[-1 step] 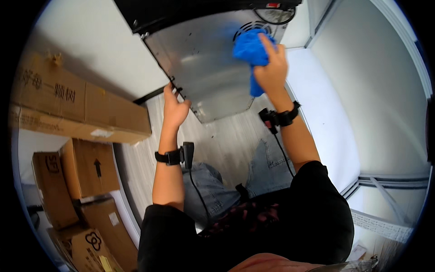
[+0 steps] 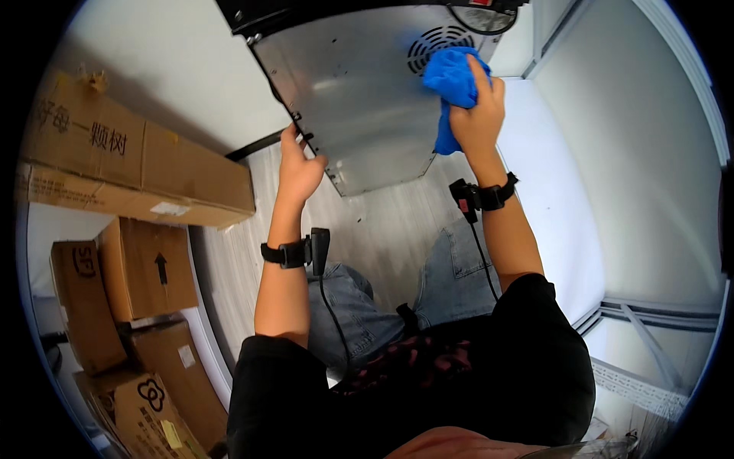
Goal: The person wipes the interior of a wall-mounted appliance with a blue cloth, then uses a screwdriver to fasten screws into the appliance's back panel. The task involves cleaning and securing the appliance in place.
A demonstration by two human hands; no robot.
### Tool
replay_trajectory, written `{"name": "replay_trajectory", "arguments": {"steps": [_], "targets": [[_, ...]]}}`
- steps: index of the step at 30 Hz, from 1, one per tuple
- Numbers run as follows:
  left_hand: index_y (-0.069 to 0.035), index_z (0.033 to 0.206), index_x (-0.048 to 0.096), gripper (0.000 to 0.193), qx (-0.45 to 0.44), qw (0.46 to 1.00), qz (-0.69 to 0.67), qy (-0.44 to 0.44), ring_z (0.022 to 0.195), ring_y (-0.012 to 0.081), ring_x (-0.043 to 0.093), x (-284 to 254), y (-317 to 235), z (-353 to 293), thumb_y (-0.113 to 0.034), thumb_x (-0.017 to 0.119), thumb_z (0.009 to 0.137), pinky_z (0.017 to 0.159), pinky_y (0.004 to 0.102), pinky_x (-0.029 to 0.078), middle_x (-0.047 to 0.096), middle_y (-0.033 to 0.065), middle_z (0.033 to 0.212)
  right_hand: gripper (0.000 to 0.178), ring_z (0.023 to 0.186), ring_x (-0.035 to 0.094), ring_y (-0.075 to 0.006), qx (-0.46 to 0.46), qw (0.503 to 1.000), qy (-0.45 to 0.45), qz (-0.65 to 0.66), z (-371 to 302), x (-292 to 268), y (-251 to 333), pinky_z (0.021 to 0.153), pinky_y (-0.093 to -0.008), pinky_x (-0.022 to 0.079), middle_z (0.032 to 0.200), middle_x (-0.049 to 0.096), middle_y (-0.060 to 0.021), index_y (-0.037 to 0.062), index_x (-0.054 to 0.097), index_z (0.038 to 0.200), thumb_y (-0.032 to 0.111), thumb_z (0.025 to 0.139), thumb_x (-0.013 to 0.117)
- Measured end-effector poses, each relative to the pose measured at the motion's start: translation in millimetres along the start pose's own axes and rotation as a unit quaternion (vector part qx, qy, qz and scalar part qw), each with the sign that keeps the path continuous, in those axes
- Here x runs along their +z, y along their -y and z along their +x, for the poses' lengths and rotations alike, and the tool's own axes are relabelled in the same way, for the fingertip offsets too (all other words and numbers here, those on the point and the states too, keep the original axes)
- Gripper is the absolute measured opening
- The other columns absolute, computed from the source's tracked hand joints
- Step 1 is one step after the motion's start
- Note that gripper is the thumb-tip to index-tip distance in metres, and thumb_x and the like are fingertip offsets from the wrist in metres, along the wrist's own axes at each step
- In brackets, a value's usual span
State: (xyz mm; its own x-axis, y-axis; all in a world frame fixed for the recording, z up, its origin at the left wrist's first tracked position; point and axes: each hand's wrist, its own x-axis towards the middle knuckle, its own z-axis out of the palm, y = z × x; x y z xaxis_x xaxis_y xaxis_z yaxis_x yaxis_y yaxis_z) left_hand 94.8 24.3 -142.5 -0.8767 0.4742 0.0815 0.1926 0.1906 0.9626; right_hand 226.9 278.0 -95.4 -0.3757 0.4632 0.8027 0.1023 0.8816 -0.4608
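Note:
A silvery metal appliance (image 2: 367, 115) with a black upper edge (image 2: 336, 19) stands in front of me. A round slotted vent (image 2: 422, 47) and a looped black cable lie near its top right. My right hand (image 2: 480, 115) grips a crumpled blue cloth (image 2: 451, 80) against the metal, just below the vent and partly over it. Its end hangs down beside the wrist. My left hand (image 2: 300, 170) is closed on the appliance's left edge, thumb on the near side, other fingers mostly hidden. Both wrists wear black straps with small wired devices.
Several cardboard boxes (image 2: 157, 275) are stacked at the left, with a long carton (image 2: 199, 176) on top. A white wall (image 2: 153, 46) stands behind them. At the right are a pale panel (image 2: 634, 145) and a white ledge (image 2: 550, 206). My knees are above the wood-look floor (image 2: 375, 229).
The cloth in my right hand has slid slightly right across the metal, uncovering more of the vent. My left hand keeps its hold on the edge. The appliance appears shifted right and up in view.

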Motion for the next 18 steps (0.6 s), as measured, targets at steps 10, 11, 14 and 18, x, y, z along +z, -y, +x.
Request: {"name": "replay_trajectory", "arguments": {"steps": [10,11,14,18], "targets": [[0.008,0.137,0.023,0.074,-0.046,0.998,-0.041,-0.006,0.127,0.0371,0.04,-3,-20,-4,0.006,0.049,0.068,0.098,0.0362,0.04,0.036,0.0231,0.136,0.071,0.089,0.05,-0.0371,0.016,0.992,0.086,0.093,-111,102,56,0.069,-0.0449,0.045,0.096,0.045,-0.0144,0.0178,0.046,0.129,0.004,0.063,0.07],[0.009,0.137,0.023,0.074,-0.042,0.999,-0.03,-0.006,0.125,0.0357,0.042,-2,-22,-2,0.006,0.048,0.068,0.097,0.0354,0.041,0.038,0.023,0.135,0.071,0.09,0.05,-0.0367,0.014,0.99,0.094,0.109,-118,113,68,0.069,-0.0453,0.046,0.097,0.044,-0.0142,0.0179,0.047,0.128,0.003,0.062,0.07],[0.009,0.137,0.024,0.074,-0.044,0.999,-0.031,-0.006,0.114,0.0296,0.049,-1,-21,0,0.005,0.044,0.066,0.094,0.0331,0.042,0.044,0.0226,0.129,0.071,0.091,0.05,-0.0363,0.018,0.98,0.156,0.123,-129,126,90,0.07,-0.0455,0.047,0.097,0.044,-0.014,0.0175,0.048,0.126,0.0,0.061,0.07],[0.002,0.136,0.03,0.072,-0.073,0.997,-0.03,-0.009,0.123,0.031,0.043,1,-25,-2,0.002,0.045,0.066,0.094,0.0344,0.04,0.042,0.0162,0.131,0.072,0.095,0.051,-0.037,0.017,0.982,0.148,0.114,-131,122,61,0.07,-0.0446,0.049,0.101,0.045,-0.015,0.0185,0.049,0.125,-0.004,0.059,0.067]]}}
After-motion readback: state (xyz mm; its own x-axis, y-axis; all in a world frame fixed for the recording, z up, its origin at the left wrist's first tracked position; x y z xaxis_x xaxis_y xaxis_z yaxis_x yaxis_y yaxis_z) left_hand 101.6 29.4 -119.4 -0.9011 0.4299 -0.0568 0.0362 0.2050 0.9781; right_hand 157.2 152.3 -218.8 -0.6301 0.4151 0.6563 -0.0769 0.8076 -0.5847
